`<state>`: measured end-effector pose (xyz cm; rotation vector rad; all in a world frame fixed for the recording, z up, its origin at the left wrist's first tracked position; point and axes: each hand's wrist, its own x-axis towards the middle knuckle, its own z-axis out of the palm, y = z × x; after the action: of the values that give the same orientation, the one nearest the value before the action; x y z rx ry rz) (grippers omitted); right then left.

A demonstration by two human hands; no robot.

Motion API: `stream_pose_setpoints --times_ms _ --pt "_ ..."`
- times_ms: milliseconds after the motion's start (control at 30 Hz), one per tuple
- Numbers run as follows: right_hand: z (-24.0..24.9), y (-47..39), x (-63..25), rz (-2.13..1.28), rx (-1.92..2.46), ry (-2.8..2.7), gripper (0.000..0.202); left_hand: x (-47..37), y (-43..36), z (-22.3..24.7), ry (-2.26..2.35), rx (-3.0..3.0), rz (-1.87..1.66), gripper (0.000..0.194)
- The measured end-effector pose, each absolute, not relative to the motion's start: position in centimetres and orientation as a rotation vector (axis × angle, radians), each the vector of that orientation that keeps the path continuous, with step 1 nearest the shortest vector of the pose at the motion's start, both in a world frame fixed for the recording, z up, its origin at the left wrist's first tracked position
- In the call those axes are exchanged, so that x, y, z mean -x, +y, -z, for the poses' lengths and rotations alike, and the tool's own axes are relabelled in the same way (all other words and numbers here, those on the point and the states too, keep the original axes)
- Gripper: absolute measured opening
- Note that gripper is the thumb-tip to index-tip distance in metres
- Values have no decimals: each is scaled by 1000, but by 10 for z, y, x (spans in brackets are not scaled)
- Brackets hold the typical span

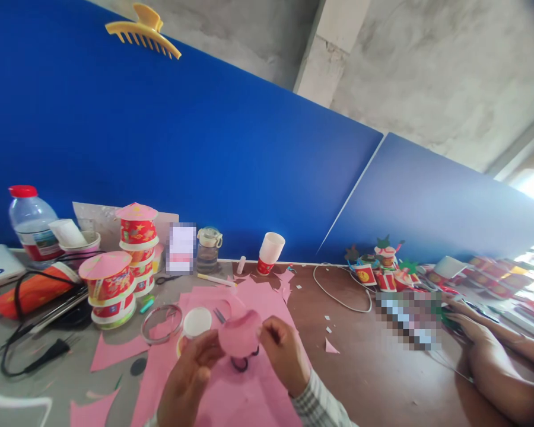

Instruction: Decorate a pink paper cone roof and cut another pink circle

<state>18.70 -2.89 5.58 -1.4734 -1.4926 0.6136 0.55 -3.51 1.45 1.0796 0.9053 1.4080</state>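
Pink, the paper disc (pixel 240 339) sits over the scissors (pixel 239 366), its right edge pinched by the right hand (pixel 285 356); the left hand (pixel 191 367) curves loosely at the other edge, grip unclear; shaping seems in hand, and the next move calls for light fingertips

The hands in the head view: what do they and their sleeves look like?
Left hand and right hand are ungloved human hands. The right sleeve is pale with grey checks; the left sleeve shows only a pale edge.
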Motion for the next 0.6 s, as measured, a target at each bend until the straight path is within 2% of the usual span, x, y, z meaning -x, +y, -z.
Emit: stream_pose_setpoints --times_ms 100,167,233,367,600 --pt "-72 -10 -188 -340 1437 -1486 19 8 -34 -34 1148 -1479 -1666 46" --pt "-77 6 -180 -211 1396 -1522 19 16 -30 -40 1278 -1608 -1786 51" --pt "-76 21 -166 -127 1349 -1584 19 23 -21 -38 1405 -1706 -1818 62" --pt "-66 36 -137 -54 1250 -1766 20 27 1 -13 1536 -1889 -1558 92" --pt "-59 20 -131 -42 1090 -2071 16 24 14 25 1748 -1908 -1334 97"
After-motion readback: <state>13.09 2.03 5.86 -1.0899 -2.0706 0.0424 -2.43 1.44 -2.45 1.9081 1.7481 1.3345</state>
